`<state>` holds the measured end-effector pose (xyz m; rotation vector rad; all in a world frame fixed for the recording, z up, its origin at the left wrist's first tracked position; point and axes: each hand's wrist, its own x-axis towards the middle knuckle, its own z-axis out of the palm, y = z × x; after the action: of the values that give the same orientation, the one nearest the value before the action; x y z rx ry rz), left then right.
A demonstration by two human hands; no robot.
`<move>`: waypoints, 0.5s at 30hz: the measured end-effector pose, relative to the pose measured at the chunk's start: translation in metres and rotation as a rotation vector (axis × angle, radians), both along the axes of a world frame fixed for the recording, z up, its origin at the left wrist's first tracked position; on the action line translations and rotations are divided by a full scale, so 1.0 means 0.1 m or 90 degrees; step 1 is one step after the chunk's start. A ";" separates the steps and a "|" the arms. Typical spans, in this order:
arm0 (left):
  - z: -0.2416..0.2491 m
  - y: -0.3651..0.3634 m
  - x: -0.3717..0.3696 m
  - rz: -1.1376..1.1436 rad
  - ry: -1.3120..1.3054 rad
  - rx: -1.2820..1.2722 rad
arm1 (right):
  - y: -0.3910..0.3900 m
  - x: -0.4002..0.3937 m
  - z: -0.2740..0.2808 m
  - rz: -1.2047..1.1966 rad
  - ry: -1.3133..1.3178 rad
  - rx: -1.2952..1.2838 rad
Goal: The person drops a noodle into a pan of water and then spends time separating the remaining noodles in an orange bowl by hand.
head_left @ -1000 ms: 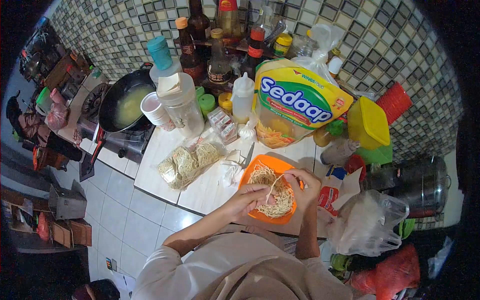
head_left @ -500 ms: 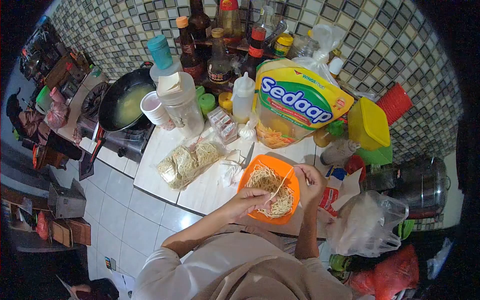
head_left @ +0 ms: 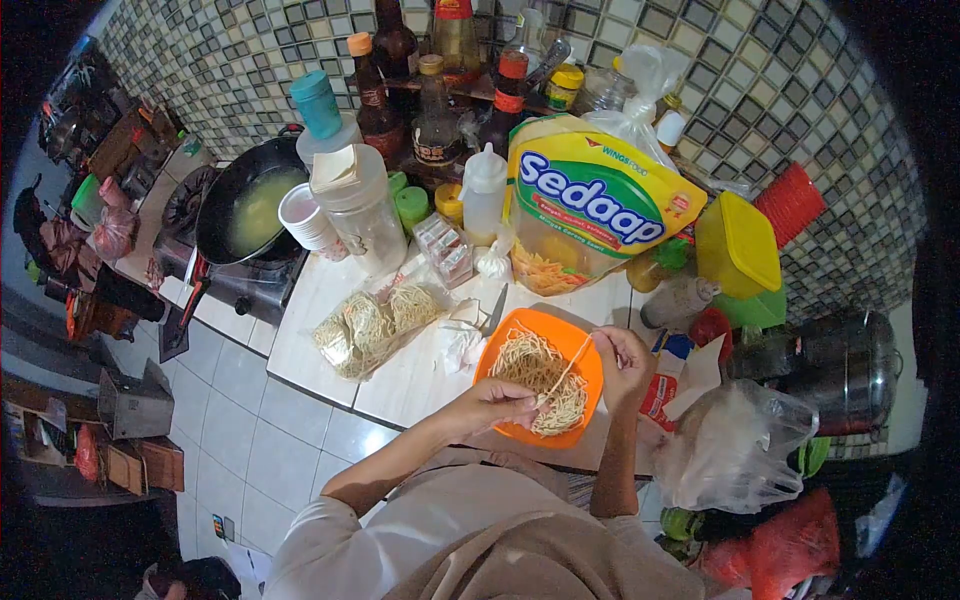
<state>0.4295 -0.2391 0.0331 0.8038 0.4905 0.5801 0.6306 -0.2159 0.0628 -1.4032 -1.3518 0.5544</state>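
Note:
An orange bowl [head_left: 590,405] stands near the counter's front edge, with pale dried noodles [head_left: 525,362] heaped inside. A thin strand of noodles [head_left: 575,365] stretches across the bowl between my two hands. My left hand [head_left: 492,407] pinches its lower end over the bowl's near left rim. At the right rim, my right hand [head_left: 625,362] is closed on the upper end, fingers bent. Left of the bowl are a knife [head_left: 497,308] and crumpled white paper [head_left: 463,348]. A clear pack of noodle bundles [head_left: 375,328] lies farther left.
A large yellow Sedaap bag [head_left: 595,205] stands behind the bowl. A dark wok [head_left: 225,205] with liquid sits on the stove at left, its handle pointing forward. Bottles [head_left: 435,120] and jars line the tiled wall. A clear plastic bag [head_left: 740,445] lies to the right.
My right hand has shifted slightly to the right, and my left hand has moved a little lower. The strand is still between them. At the lower left, a person's head has moved.

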 end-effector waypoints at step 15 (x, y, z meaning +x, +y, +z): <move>0.03 0.04 0.00 -0.118 0.142 0.162 | -0.06 -0.13 0.33 0.022 -0.090 0.080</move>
<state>0.4292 -0.2347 0.0359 1.1518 0.5448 0.3867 0.6174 -0.2222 0.0960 -1.3382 -1.5000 0.3913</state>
